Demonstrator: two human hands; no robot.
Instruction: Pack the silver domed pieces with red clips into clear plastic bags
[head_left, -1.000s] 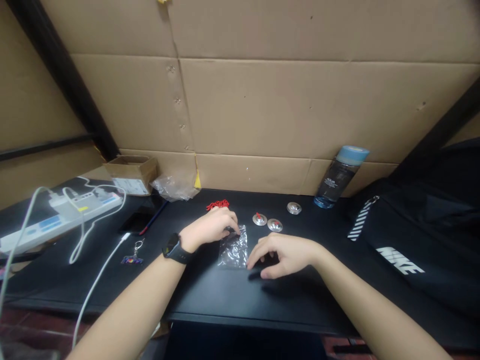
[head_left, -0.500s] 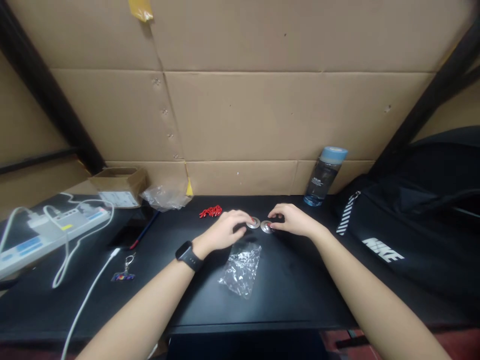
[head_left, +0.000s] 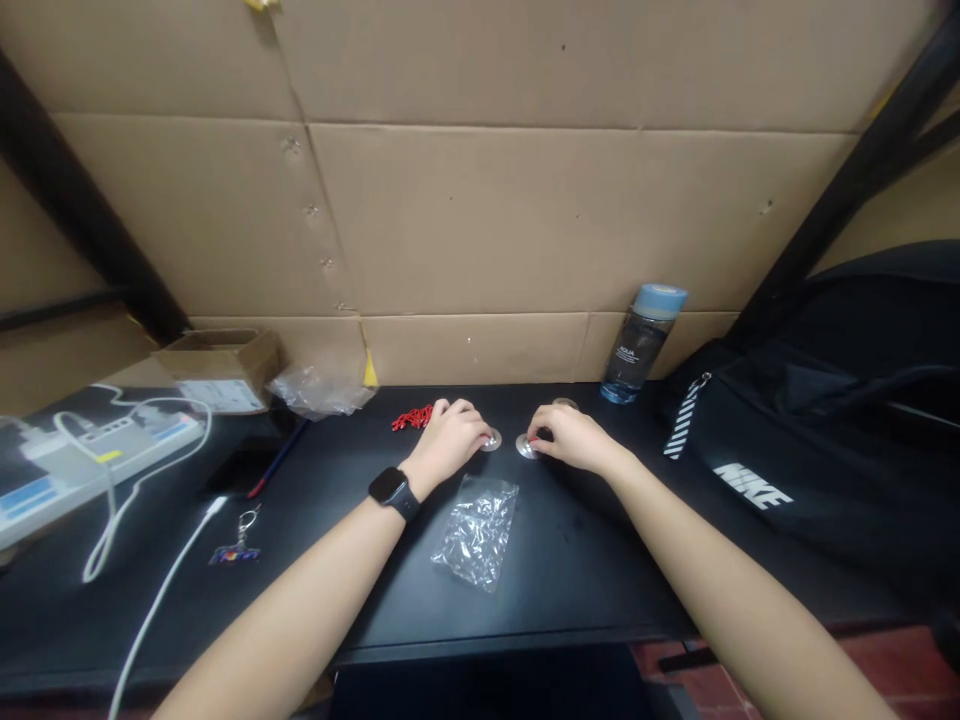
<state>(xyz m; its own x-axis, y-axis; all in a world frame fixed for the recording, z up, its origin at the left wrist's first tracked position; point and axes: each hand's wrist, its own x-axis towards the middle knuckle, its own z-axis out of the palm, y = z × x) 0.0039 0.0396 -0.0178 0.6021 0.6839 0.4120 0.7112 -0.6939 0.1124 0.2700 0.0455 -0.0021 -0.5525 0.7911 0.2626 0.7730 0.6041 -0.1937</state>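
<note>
My left hand (head_left: 450, 440), with a black watch (head_left: 391, 487) on its wrist, is closed at the edge of a small round silver disc (head_left: 493, 440). A second silver disc (head_left: 526, 447) is pinched by the fingers of my right hand (head_left: 568, 435). A gap of black tabletop separates the two discs. Part of another round object (head_left: 565, 403) shows behind my right hand. Bunched red cord (head_left: 411, 418) lies just left of my left hand. Nearer to me, a crinkled clear plastic bag (head_left: 478, 530) lies flat.
A blue-capped bottle (head_left: 642, 345) stands at the back right, beside a black bag (head_left: 757, 430). On the left are a power strip (head_left: 112, 450) with white cables, a cardboard box (head_left: 225, 368), a plastic wrapper (head_left: 319, 390) and a keychain (head_left: 236, 553).
The two discs are farther apart, the left one having moved left with my left hand. The fingers of both hands have closed in on the discs. The view has shifted slightly.
</note>
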